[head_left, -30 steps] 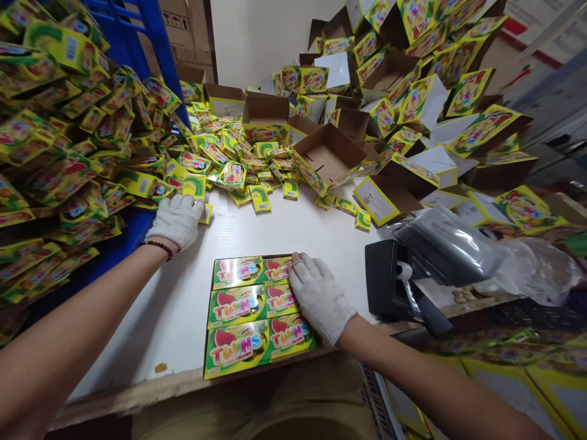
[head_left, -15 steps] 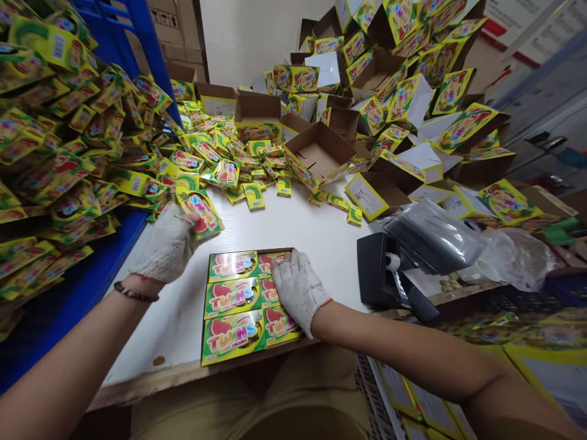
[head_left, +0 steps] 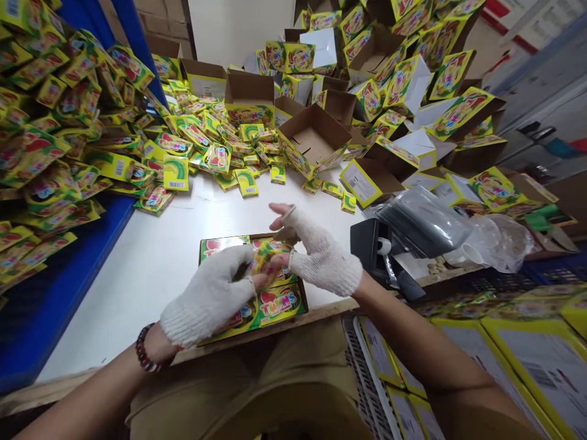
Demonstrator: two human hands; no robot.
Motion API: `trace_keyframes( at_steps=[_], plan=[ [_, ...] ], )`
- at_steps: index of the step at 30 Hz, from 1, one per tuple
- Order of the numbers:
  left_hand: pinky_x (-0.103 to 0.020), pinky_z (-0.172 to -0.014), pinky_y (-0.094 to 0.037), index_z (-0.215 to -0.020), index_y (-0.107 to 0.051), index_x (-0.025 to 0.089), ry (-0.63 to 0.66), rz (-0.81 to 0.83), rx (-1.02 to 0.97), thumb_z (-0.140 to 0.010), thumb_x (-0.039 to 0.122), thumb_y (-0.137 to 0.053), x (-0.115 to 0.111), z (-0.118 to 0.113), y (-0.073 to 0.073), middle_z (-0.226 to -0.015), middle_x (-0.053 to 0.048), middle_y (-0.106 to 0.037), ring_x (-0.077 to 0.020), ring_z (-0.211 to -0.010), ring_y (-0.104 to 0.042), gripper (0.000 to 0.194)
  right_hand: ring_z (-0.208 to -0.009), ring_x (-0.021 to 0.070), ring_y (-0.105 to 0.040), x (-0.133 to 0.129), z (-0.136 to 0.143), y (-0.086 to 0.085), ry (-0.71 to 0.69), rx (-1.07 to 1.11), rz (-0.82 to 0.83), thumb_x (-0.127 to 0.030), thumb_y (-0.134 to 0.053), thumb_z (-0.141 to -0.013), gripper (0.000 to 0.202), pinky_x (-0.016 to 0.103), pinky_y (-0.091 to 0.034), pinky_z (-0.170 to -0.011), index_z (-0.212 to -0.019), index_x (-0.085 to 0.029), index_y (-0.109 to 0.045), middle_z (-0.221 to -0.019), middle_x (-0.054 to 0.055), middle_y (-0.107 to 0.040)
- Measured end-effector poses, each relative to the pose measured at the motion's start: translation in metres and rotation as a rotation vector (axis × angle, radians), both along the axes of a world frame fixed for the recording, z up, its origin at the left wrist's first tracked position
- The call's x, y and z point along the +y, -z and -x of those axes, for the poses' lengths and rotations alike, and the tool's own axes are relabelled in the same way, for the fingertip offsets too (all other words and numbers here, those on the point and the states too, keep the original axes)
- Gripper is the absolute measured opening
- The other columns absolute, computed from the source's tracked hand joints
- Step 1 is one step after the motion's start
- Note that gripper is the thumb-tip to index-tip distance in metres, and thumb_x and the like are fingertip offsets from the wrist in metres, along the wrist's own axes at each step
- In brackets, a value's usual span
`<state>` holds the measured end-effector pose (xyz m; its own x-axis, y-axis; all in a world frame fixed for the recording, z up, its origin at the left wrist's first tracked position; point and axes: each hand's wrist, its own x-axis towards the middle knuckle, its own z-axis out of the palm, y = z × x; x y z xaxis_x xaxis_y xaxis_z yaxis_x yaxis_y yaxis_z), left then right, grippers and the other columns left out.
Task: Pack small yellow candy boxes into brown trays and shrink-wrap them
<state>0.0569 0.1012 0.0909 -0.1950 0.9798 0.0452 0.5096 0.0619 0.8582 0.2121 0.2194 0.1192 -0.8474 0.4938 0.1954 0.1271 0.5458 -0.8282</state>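
In the head view, a display box filled with flat yellow-green candy packs marked TWINS lies at the table's front edge. My left hand, in a white fingerless glove, is over its left side. Between the left thumb and fingers is a motion-blurred small candy pack, held above the packs in the box. My right hand, gloved alike, comes in from the right. Its thumb is close to or touching the blurred pack, while its other fingers are stretched out apart from the thumb.
Loose candy packs heap at the back left, spilling from a blue crate. Empty display boxes pile up at the back right. A black tape dispenser and clear plastic bags sit on the right. Packed cartons stand below right.
My left hand has come from the heap at the left to above the box, with the candy pack. My right hand has lifted off the packs in the box. The view has shifted slightly.
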Motion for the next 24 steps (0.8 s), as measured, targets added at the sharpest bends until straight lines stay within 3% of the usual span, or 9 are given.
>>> trace_keyframes(
  at_steps=[3, 5, 9, 11, 13, 15, 18, 21, 24],
  plan=[
    [-0.032, -0.057, -0.046, -0.074, -0.063, 0.023, 0.11, 0.026, 0.162, -0.082, 0.045, -0.058, -0.001, -0.002, 0.003, -0.071, 0.0, -0.064, -0.0184, -0.064, -0.057, 0.024, -0.098, 0.0169, -0.063, 0.001, -0.016, -0.003, -0.085, -0.056, -0.104, -0.016, -0.059, -0.086, 0.028, 0.033, -0.052, -0.09, -0.113, -0.018, -0.067, -0.106, 0.006, -0.067],
    [-0.034, -0.066, -0.049, -0.089, -0.066, 0.024, 0.073, -0.062, 0.232, -0.086, 0.044, -0.055, 0.0, -0.001, 0.008, -0.085, -0.003, -0.069, -0.0207, -0.076, -0.062, 0.024, -0.094, 0.0171, -0.064, -0.001, -0.027, 0.006, 0.051, -0.072, -0.108, -0.017, -0.057, -0.088, 0.02, 0.033, -0.053, -0.086, -0.102, -0.018, -0.07, -0.099, 0.005, -0.069],
    [-0.05, -0.093, -0.047, -0.106, -0.067, 0.022, -0.048, -0.194, 0.482, -0.09, 0.042, -0.05, -0.001, 0.014, 0.024, -0.112, -0.011, -0.069, -0.0309, -0.107, -0.061, 0.03, -0.083, 0.0167, -0.065, -0.024, -0.044, 0.046, 0.373, -0.09, 0.04, -0.026, -0.056, -0.09, 0.016, 0.03, -0.054, -0.073, -0.1, -0.019, -0.067, -0.092, 0.004, -0.07],
    [-0.058, -0.102, -0.042, -0.107, -0.066, 0.02, -0.112, -0.175, 0.532, -0.09, 0.042, -0.05, -0.005, 0.021, 0.035, -0.122, -0.014, -0.066, -0.0354, -0.12, -0.056, 0.032, -0.082, 0.0173, -0.064, -0.041, -0.045, 0.064, 0.443, -0.079, 0.04, -0.029, -0.054, -0.092, 0.016, 0.031, -0.053, -0.072, -0.096, -0.019, -0.065, -0.089, 0.004, -0.069],
    [-0.059, -0.109, -0.039, -0.112, -0.065, 0.02, -0.204, -0.153, 0.441, -0.091, 0.043, -0.048, -0.012, 0.023, 0.044, -0.131, -0.014, -0.061, -0.0342, -0.13, -0.051, 0.035, -0.085, 0.0193, -0.063, -0.056, -0.042, 0.076, 0.475, -0.036, -0.061, -0.028, -0.052, -0.093, 0.015, 0.034, -0.052, -0.076, -0.087, -0.019, -0.063, -0.088, 0.006, -0.067],
    [-0.053, -0.112, -0.04, -0.115, -0.063, 0.022, -0.298, -0.14, 0.278, -0.093, 0.044, -0.046, -0.019, 0.024, 0.049, -0.136, -0.012, -0.059, -0.0288, -0.133, -0.051, 0.035, -0.09, 0.021, -0.062, -0.064, -0.038, 0.081, 0.457, 0.013, -0.182, -0.025, -0.052, -0.092, 0.014, 0.036, -0.05, -0.081, -0.084, -0.02, -0.062, -0.089, 0.007, -0.066],
    [-0.048, -0.112, -0.042, -0.116, -0.062, 0.024, -0.427, -0.135, 0.154, -0.095, 0.045, -0.045, -0.018, 0.038, 0.052, -0.14, -0.009, -0.057, -0.0249, -0.133, -0.051, 0.035, -0.09, 0.022, -0.06, -0.061, -0.035, 0.08, 0.322, -0.004, -0.321, -0.024, -0.056, -0.091, 0.009, 0.039, -0.046, -0.084, -0.089, -0.021, -0.064, -0.088, 0.006, -0.066],
    [-0.048, -0.109, -0.044, -0.119, -0.059, 0.021, -0.534, -0.111, 0.291, -0.091, 0.042, -0.047, 0.003, 0.083, 0.055, -0.143, -0.013, -0.053, -0.0275, -0.134, -0.05, 0.037, -0.085, 0.0213, -0.058, -0.05, -0.033, 0.074, 0.144, -0.056, -0.427, -0.025, -0.057, -0.093, 0.01, 0.038, -0.043, -0.081, -0.09, -0.019, -0.064, -0.084, 0.005, -0.065],
    [-0.05, -0.107, -0.043, -0.106, -0.06, 0.015, -0.612, 0.045, 0.553, -0.083, 0.035, -0.052, 0.029, 0.141, 0.06, -0.125, -0.017, -0.06, -0.0325, -0.127, -0.052, 0.031, -0.082, 0.0206, -0.056, -0.048, -0.029, 0.069, 0.081, -0.159, -0.487, -0.024, -0.053, -0.095, 0.013, 0.037, -0.042, -0.078, -0.089, -0.018, -0.063, -0.084, 0.005, -0.065]
  ],
)
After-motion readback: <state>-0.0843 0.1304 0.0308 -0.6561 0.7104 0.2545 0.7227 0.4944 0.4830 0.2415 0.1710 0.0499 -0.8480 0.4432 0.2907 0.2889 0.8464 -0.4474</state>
